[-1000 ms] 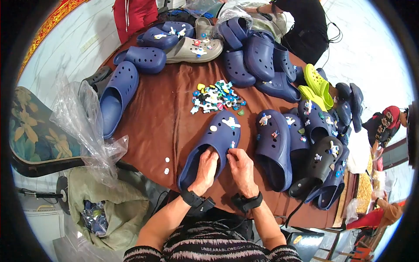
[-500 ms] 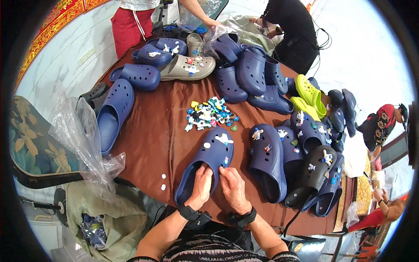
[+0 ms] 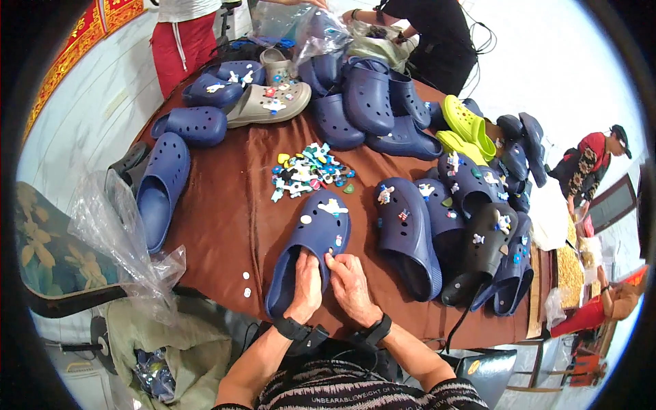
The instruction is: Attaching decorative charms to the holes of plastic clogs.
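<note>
A navy foam clog (image 3: 316, 225) with a white cartoon charm and smaller charms on its upper lies in front of me, toe pointing away. My left hand (image 3: 305, 287) reaches into its foot opening; the fingertips are hidden inside, and the hand grips the upper from within. Against the outer right side of the same clog, my right hand (image 3: 350, 285) is closed in a pinch. What it pinches is too small and covered to make out. Beyond the toe lies a pile of colourful shoe charms (image 3: 311, 171).
Decorated navy clogs (image 3: 408, 236) and a black clog (image 3: 486, 246) stand to the right. Plain navy clogs (image 3: 369, 99), a grey clog (image 3: 270, 102) and lime clogs (image 3: 468, 126) lie farther back. Clear plastic (image 3: 113, 232) hangs at left, above an open sack (image 3: 195, 348). Other people work around the table.
The whole view has shifted, so the table's things appear farther left. Both hands stay at the same clog. At the far side, a person's hand and the clear plastic bag have moved up.
</note>
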`<act>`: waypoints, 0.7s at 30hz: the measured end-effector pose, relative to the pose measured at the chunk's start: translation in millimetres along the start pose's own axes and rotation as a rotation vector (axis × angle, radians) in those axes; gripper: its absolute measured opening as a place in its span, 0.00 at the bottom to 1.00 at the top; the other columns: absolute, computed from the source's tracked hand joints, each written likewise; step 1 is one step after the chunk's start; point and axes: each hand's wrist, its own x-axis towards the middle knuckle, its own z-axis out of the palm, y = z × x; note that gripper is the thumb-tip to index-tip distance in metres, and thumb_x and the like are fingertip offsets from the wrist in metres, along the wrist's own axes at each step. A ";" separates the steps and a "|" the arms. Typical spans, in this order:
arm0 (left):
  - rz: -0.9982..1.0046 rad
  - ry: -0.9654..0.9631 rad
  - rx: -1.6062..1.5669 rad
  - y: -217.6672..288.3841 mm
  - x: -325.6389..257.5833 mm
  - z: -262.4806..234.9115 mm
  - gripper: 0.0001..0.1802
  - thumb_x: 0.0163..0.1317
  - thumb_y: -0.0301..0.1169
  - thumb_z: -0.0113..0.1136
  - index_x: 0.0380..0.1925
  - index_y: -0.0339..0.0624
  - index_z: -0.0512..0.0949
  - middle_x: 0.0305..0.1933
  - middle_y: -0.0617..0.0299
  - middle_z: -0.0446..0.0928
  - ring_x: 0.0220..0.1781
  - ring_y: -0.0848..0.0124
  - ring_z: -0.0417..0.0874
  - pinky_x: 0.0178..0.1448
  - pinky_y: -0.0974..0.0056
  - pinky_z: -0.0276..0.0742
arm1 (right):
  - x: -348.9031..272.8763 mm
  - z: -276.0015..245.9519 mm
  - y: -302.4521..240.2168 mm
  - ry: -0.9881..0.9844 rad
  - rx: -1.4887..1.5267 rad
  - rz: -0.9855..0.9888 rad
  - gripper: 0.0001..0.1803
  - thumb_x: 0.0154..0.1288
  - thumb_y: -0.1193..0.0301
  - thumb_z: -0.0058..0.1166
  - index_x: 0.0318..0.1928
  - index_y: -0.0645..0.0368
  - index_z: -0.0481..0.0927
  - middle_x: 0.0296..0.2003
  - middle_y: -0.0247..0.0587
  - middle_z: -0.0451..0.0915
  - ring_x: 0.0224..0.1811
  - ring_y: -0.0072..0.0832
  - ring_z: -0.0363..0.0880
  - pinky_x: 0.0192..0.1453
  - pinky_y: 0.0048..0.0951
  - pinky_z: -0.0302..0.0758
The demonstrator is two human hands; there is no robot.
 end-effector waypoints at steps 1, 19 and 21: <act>0.039 0.000 0.016 -5.3 2.6 -3.9 0.20 0.74 0.32 0.40 0.60 0.36 0.69 0.56 0.57 0.74 0.56 0.69 0.76 0.63 0.64 0.71 | -1.6 -0.4 -1.3 0.002 -0.024 0.002 0.26 0.56 0.86 0.54 0.57 0.60 0.76 0.42 0.47 0.73 0.46 0.44 0.72 0.51 0.39 0.71; -0.022 0.064 -0.021 -5.5 2.4 -3.0 0.19 0.74 0.32 0.45 0.57 0.32 0.73 0.55 0.57 0.76 0.55 0.70 0.73 0.62 0.66 0.68 | 12.8 -2.2 -1.7 0.121 0.371 0.400 0.12 0.65 0.78 0.58 0.48 0.66 0.81 0.40 0.44 0.83 0.42 0.29 0.81 0.50 0.28 0.76; -0.020 0.076 -0.023 -1.4 -1.0 -1.0 0.19 0.73 0.31 0.45 0.57 0.32 0.73 0.55 0.57 0.75 0.55 0.70 0.73 0.62 0.66 0.68 | 13.4 -2.0 1.4 0.120 0.436 0.493 0.10 0.66 0.77 0.58 0.46 0.67 0.81 0.39 0.38 0.83 0.43 0.20 0.79 0.50 0.24 0.76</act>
